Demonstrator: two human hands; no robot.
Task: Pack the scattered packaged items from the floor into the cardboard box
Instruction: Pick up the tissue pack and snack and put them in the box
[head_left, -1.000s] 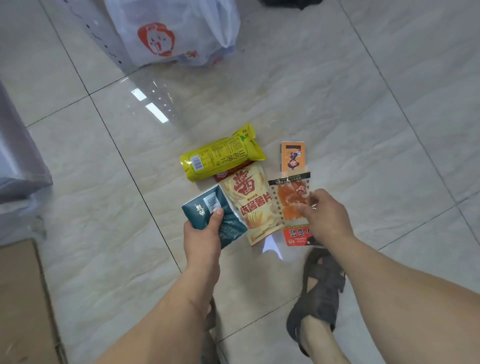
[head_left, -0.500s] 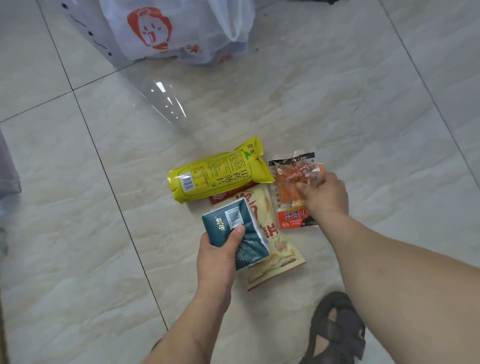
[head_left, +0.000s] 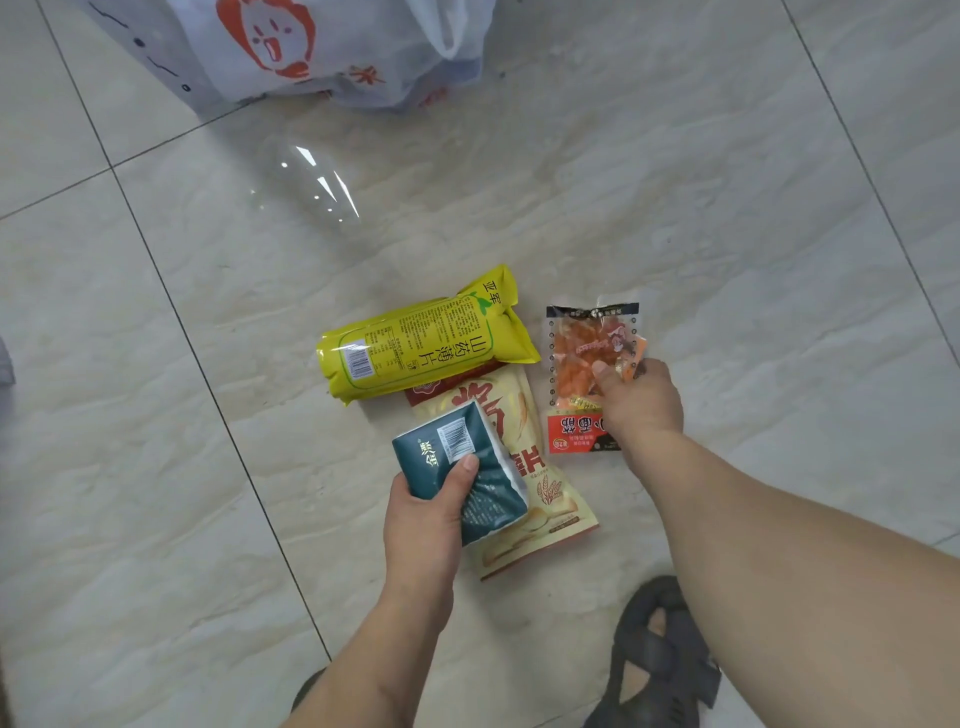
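My left hand (head_left: 423, 512) grips a dark teal packet (head_left: 457, 470) just above the floor. Under it lies a cream snack bag (head_left: 524, 467) with red characters. A yellow tube-shaped packet (head_left: 421, 340) lies across the cream bag's top end. My right hand (head_left: 636, 400) pinches a clear packet of orange snacks (head_left: 576, 358) with a red bottom label, together with a small orange packet whose corner shows at the fingers. The cardboard box is out of view.
A white plastic bag (head_left: 322, 47) with a red cartoon print sits at the top of the tiled floor. My sandalled foot (head_left: 657, 660) stands at the bottom right. Bare tiles lie to the left and right of the packets.
My right hand slid the clear orange packet up onto the small orange one and took both. The left hand lifted the teal packet over the cream bag. The view shifted away from the box.
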